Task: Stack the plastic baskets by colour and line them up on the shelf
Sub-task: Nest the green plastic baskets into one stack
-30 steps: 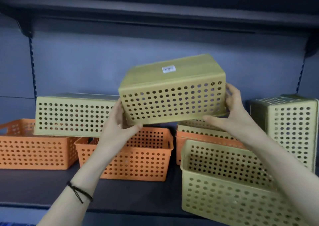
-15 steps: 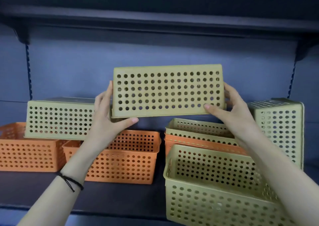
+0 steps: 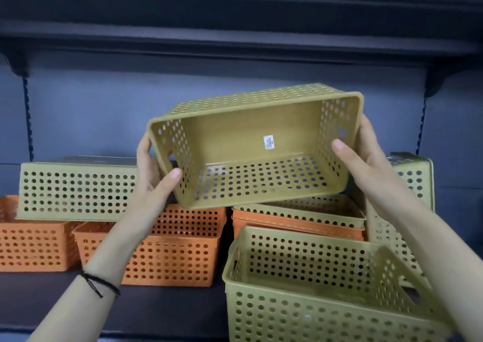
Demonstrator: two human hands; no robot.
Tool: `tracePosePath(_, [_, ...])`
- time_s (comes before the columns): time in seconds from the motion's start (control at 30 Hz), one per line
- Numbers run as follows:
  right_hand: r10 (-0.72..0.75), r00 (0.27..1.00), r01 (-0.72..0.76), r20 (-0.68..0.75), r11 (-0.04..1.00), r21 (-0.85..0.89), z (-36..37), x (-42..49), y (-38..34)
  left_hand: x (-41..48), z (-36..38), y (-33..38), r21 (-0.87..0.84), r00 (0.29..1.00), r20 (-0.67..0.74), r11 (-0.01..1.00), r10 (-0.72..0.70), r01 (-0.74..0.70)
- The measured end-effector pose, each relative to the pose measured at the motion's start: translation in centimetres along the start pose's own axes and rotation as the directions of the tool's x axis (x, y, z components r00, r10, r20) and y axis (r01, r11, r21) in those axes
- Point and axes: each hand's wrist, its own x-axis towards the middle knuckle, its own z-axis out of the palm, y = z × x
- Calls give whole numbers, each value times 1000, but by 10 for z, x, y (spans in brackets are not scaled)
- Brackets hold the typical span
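I hold a green perforated basket (image 3: 251, 143) in the air above the shelf, its opening turned towards me and a white sticker on its floor. My left hand (image 3: 154, 174) grips its left end and my right hand (image 3: 366, 158) grips its right end. Below it, an upright green basket (image 3: 313, 289) stands at the shelf's front right. Behind that one, a green basket (image 3: 300, 211) sits nested in an orange basket (image 3: 292, 228). An upside-down green basket (image 3: 75, 187) lies across two orange baskets, one at the left (image 3: 31, 245) and one in the middle (image 3: 177, 250).
Another green basket (image 3: 415, 185) stands on its side at the far right. The dark shelf board (image 3: 156, 307) shows in front of the orange baskets. An upper shelf (image 3: 235, 36) hangs overhead, and slotted uprights (image 3: 27, 117) run along the back wall.
I have turned the held green basket over towards me: its base faced up, then its long side faced me, now its opening faces me. The view has shifted slightly.
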Motion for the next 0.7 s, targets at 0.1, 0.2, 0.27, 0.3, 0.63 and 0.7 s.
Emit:
tracePosePath(0.1, [41,997,-41,-60,999,-5,-11,-6,8,1,5,4,-54,995,93,998,-22,27])
tracePosePath(0.2, [90,990,-86,-105,996,39,-21,-13,17,2,20,8,-80,990,120,993,-75,85])
tracePosePath(0.27, [116,990,-111,-76,992,65,-29,-20,23,2,32,7,-154,989,37,977,-142,146])
tracePosePath(0.3, [119,991,-115,-60,991,63,-32,-26,26,2,37,7,-228,981,-10,955,-195,187])
tracePosePath(0.63, [111,983,-118,-145,992,-35,-60,-79,31,-24,59,20,-272,909,263,879,-323,391])
tracePosePath(0.7, [106,973,-109,-203,994,-5,-66,-89,30,-32,67,19,-245,908,268,889,-322,388])
